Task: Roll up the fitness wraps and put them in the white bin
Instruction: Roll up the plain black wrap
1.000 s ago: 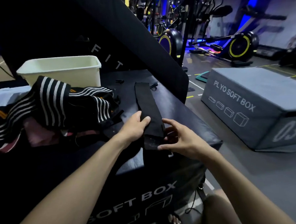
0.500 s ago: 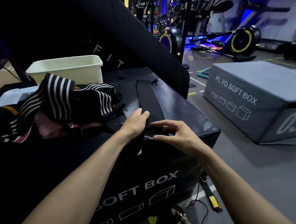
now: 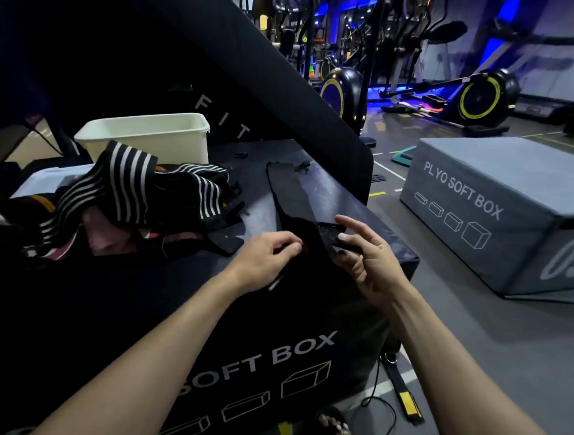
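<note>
**Both hands on the near end of a black wrap atop the soft box**

While the far left of the view sinks into shadow, a heap of striped wraps (image 3: 135, 195) shows clearly on the top of the black soft box (image 3: 253, 362), black bands with white stripes lying tangled over a few pinkish and orange-edged pieces. Just behind that heap stands the white bin (image 3: 148, 138), upright, its open mouth facing up; what it holds cannot be seen from this angle. A tall black padded panel (image 3: 272, 85) leans up behind the bin, with pale letters on it.

Toward the middle, the left hand (image 3: 264, 261) has its fingers curled, and thumb and fingertips pinch the near end of a long black wrap (image 3: 287, 194). That wrap lies flat along the box top, running away from the person toward the far edge, well apart from the bin and just to the right of the striped heap. Its near end is lifted and folded between the two hands.

Next comes the right hand (image 3: 367, 259), palm turned inward, thumb and lower fingers holding the folded end of the same wrap while the index finger sticks out above it.

Below the hands, on the floor, lie a strap with a yellow tab (image 3: 403, 394) and a thin cable. Further right sits a grey soft box (image 3: 511, 212) on the floor, and behind it stand exercise machines (image 3: 479, 97) with yellow-rimmed wheels under blue light.
</note>
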Motion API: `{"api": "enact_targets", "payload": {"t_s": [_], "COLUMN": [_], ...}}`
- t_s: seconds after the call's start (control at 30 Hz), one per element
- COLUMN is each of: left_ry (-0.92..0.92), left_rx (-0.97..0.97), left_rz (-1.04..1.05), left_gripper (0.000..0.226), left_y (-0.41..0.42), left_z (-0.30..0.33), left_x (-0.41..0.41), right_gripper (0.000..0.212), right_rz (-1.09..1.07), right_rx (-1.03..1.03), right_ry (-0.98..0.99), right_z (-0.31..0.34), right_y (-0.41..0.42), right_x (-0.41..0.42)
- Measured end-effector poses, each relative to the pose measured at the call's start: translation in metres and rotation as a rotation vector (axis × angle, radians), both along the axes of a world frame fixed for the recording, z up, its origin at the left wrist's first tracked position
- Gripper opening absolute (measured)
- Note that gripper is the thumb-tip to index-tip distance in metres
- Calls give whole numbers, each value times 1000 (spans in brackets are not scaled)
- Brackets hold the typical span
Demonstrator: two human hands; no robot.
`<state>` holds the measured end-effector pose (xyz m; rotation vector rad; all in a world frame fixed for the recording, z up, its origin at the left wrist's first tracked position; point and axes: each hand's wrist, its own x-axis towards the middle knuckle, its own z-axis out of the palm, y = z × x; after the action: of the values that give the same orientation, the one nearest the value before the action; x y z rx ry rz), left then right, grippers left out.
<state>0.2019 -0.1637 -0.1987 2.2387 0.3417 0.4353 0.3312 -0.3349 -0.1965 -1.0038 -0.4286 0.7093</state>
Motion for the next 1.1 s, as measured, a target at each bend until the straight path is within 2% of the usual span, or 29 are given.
{"api": "enact_targets", "payload": {"t_s": [0.13, 0.2, 0.3, 0.47, 0.53, 0.7, 0.8, 0.87, 0.97, 1.1], "left_ry": [-67, -119, -233, -382, -453, -520, -503, -483, -469, -459], "left_rx": [152, 256, 453, 602, 598, 476, 379, 389, 379, 234], "left_rz": [-134, -158, -140, -14, 17, 92, 104, 93, 67, 75], "left_gripper": [13, 21, 24, 14, 13, 8, 24, 31, 19, 11], "left_y": [-11, -11, -9, -15, -17, -21, -23, -23, -20, -18], "left_z": [-5, -9, -26, -42, -43, -39, -38, -37, -37, -32], "left_x": [-32, -40, -40, -41, -42, -41, -44, -43, -42, -44], "right_gripper": [34, 31, 31, 28, 24, 20, 21, 23, 25, 19], "right_rz": [5, -2, -13, -167, -199, -178, -227, -241, -255, -302], "right_rx": [-48, -108, -178, -328, -416, -544, -573, -568, -574, -497], "right_ry": [-86, -192, -405, -861, -981, -1081, -1113, -1137, -1136, -1148], "right_z": [0, -1, -1, -8, -11, -21, -23, -23, -25, -18], "right_y": [3, 5, 9, 19, 18, 12, 10, 11, 14, 17], "right_x": [-1, -3, -9, -17, -17, -12, -17, -23, -26, -25]}}
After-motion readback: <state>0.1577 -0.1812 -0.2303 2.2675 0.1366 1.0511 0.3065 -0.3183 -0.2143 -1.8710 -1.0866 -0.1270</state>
